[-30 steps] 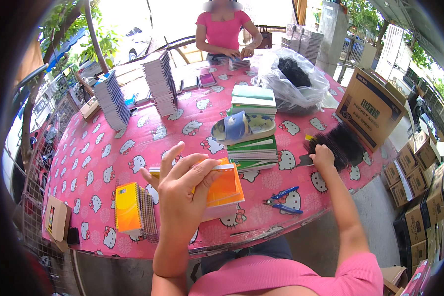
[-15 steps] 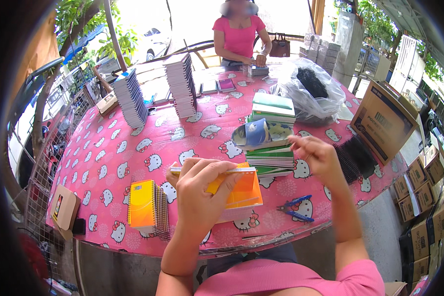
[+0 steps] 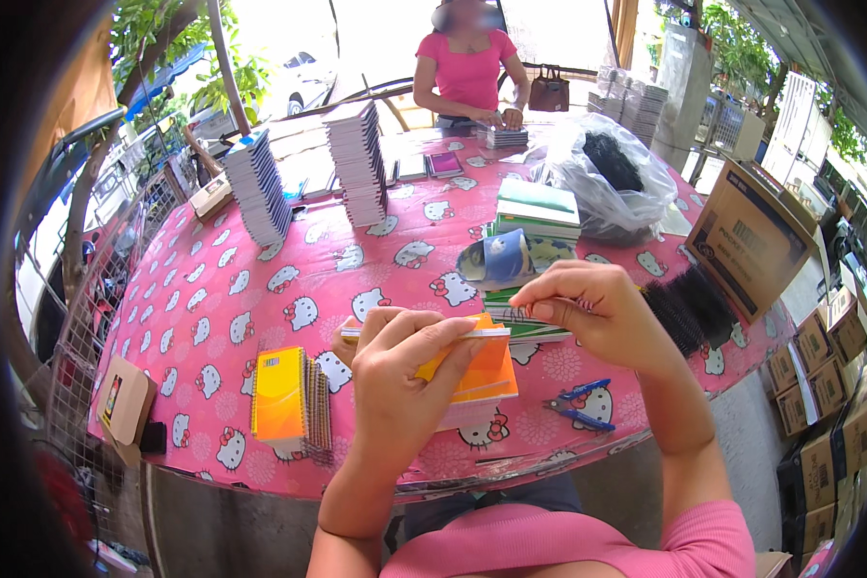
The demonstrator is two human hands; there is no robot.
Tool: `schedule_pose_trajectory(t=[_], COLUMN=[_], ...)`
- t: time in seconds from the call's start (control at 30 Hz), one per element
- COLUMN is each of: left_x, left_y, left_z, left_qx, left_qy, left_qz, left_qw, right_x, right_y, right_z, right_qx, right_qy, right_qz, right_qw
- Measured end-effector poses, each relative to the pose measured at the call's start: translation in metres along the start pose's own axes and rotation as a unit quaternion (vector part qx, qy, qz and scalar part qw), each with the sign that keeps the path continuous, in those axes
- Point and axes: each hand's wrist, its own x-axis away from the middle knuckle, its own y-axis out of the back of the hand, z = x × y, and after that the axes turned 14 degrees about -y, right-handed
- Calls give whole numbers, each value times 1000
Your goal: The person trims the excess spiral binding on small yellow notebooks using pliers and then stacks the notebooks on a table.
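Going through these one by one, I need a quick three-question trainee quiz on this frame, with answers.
1. True or false: the right hand is clear of the blue-handled pliers.
2. Fill in: from the wearer's side, the blue-handled pliers lie to the ____ of the yellow spiral notebooks.
3. What does the left hand hold?
a) patterned slipper
b) thin notepad
c) cardboard box

Key: 1 true; 2 right; 3 b.

The notebooks (image 3: 277, 395) are yellow and orange, the coils (image 3: 696, 308) black, the tablecloth (image 3: 255, 323) pink with white cat faces (image 3: 301, 313).
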Motion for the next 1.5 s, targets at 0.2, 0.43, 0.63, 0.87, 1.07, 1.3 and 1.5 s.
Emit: schedule_pose_trajectory(t=[0.2,0.43,0.63,0.87,1.07,1.3,1.5], left_x=[0,-1,1,2,1,1,-1], left_y=[0,-2,1,3,5,4,-4], left_z=[-2,-4,-1,0,3,5,8], left_qx=[-13,-33,-33,-20,-59,-53,-45], left_qy=[16,14,-7,7,-25,-7,-29], left_qz=[-3,-9,7,5,3,-11,-19], left_qw=[1000,999,999,1000,998,999,998], right_x=[1,8,9,-1,-58,-71,-47], right_y=[6,-12,-22,-13,24,29,28], right_z=[9,11,17,18,-108,-104,-61], right_qx=[-14,153,186,176,336,352,152], right_qy=[-70,84,97,33,-38,-129,-64], right_qz=[103,-71,-70,10,-62,14,18], right_qw=[992,982,975,984,939,927,986])
